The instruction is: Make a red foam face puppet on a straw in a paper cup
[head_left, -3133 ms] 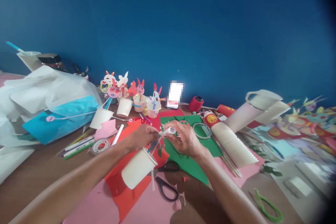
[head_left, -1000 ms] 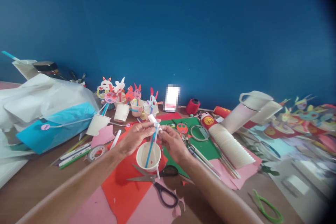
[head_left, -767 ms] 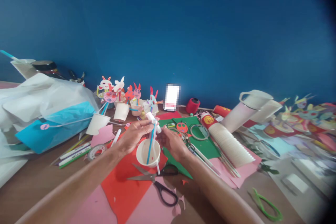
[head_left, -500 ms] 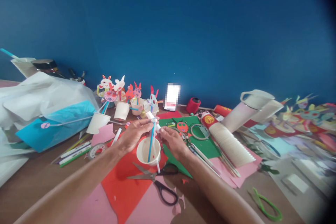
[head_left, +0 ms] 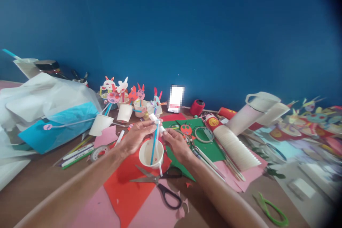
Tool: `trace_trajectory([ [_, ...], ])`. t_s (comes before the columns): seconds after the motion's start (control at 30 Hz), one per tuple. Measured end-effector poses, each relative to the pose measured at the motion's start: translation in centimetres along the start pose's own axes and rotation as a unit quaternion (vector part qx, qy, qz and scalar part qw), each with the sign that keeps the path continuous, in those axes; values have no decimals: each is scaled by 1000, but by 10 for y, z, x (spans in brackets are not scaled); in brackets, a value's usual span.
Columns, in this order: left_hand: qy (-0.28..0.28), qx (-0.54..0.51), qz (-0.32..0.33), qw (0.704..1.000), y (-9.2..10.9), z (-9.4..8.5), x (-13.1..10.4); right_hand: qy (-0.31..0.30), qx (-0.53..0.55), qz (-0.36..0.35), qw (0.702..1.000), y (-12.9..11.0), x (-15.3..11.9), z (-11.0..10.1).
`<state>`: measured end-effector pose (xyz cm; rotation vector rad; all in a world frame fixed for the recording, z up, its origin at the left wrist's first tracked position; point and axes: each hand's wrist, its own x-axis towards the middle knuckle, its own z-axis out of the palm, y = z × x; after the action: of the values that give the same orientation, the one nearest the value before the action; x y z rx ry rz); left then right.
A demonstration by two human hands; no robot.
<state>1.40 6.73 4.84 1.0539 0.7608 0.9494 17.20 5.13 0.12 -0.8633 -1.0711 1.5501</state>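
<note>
My left hand [head_left: 137, 132] and my right hand [head_left: 176, 143] meet above a white paper cup [head_left: 143, 154]. Between their fingertips is a small white strip [head_left: 153, 117], paper or tape, at the top of a blue straw [head_left: 154, 148]. Both hands are closed in a pinch, one on each side of the straw. The straw stands slightly tilted, its lower end inside the cup. A thin white stick [head_left: 161, 169] shows at the cup's near rim. Just in front lie black-handled scissors [head_left: 157, 179] with blades apart, on red paper [head_left: 128, 192].
At the back left, several cups hold paper animal faces [head_left: 113, 97]. A plastic bag [head_left: 50, 96] and markers [head_left: 78, 153] lie left, with a tape roll [head_left: 100, 153]. To the right are stacked cups [head_left: 235, 144], a white jug [head_left: 248, 114], green paper [head_left: 213, 149] and green-handled scissors [head_left: 274, 212].
</note>
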Motion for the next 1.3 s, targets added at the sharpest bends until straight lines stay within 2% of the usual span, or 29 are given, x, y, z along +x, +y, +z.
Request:
trace_trajectory([
  [0.27, -29, 2, 3, 1000, -3, -2, 0, -21, 32, 53, 998, 7, 3, -1],
  [0.47, -17, 1, 9, 1000, -3, -2, 1, -9, 19, 2, 1000, 4, 2, -3],
  [0.7, -40, -4, 7, 999, -3, -1, -1, -28, 58, 61, 996, 8, 4, -3],
  [1.0, -16, -10, 4, 1000, -2, -1, 0, -21, 25, 8, 999, 0, 1, -3],
  [1.2, -39, -9, 6, 999, -3, 1, -1, -33, 58, 63, 996, 7, 3, -4],
  [1.3, -48, -21, 5, 999, 0, 2, -2, -35, 41, 63, 997, 7, 4, -2],
])
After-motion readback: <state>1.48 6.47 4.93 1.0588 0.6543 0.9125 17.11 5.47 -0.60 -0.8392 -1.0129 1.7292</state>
